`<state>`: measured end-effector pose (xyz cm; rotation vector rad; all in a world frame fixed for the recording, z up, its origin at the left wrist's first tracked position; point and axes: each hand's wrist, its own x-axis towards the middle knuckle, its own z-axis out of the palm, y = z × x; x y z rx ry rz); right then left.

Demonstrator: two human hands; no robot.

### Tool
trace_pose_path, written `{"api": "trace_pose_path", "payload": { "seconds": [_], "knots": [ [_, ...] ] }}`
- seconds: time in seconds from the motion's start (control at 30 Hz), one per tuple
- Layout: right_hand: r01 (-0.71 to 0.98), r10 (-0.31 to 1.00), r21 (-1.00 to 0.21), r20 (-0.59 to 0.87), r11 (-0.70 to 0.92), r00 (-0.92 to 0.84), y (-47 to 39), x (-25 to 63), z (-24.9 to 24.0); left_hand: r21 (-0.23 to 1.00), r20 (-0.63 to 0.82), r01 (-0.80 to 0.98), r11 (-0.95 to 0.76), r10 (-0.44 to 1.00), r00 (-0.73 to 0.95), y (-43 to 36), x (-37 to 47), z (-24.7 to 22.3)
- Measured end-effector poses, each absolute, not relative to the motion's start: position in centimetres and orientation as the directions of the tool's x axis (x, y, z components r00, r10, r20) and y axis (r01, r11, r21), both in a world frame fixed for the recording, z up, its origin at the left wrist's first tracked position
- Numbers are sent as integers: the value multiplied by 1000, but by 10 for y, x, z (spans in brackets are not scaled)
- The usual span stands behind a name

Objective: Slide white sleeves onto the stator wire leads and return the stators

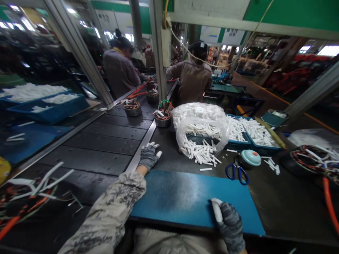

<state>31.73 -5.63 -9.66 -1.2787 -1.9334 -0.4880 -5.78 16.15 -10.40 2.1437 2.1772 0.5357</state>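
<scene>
My left hand (149, 156), in a grey glove with pale fingertips, lies on the metal edge between the slatted conveyor (106, 137) and the bench, its fingers spread and holding nothing. Over the right part of a blue mat (182, 197) is my right hand (228, 220), gloved alike, its fingers curled and the thumb or index finger pointing up. Whether anything is inside that curl is hidden. Beyond the mat a clear plastic bag (201, 113) spills short white tubes (201, 151). Blue-handled scissors (237, 173) rest at the mat's far right edge, beside a round light-blue lid (250, 157).
Blue trays of white tubes (258, 132) stand behind the bag. Wound motor stators (162, 118) sit along the conveyor. A larger wired stator (312, 160) is at the right, and another wire bundle (29, 194) at the left. Two people (120, 67) work beyond the metal posts.
</scene>
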Motion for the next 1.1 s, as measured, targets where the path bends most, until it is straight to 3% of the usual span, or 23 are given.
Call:
{"api": "trace_pose_path", "payload": {
  "seconds": [0.27, 0.57, 0.83, 1.1],
  "knots": [
    [916, 659, -64, 715, 397, -235, -60, 322, -105, 271, 213, 963, -7, 976, -53, 160, -58, -105],
    [900, 658, -147, 732, 410, -180, -62, 315, -102, 280, 202, 960, 1, 977, -60, 158, -58, -103],
    [881, 639, -62, 712, 469, -290, -63, 327, -105, 295, 176, 955, -1, 983, -53, 157, -57, -97],
    [930, 696, -118, 698, 347, -171, -72, 332, -121, 310, 164, 950, 25, 983, -80, 152, -51, -95]
  ]
}}
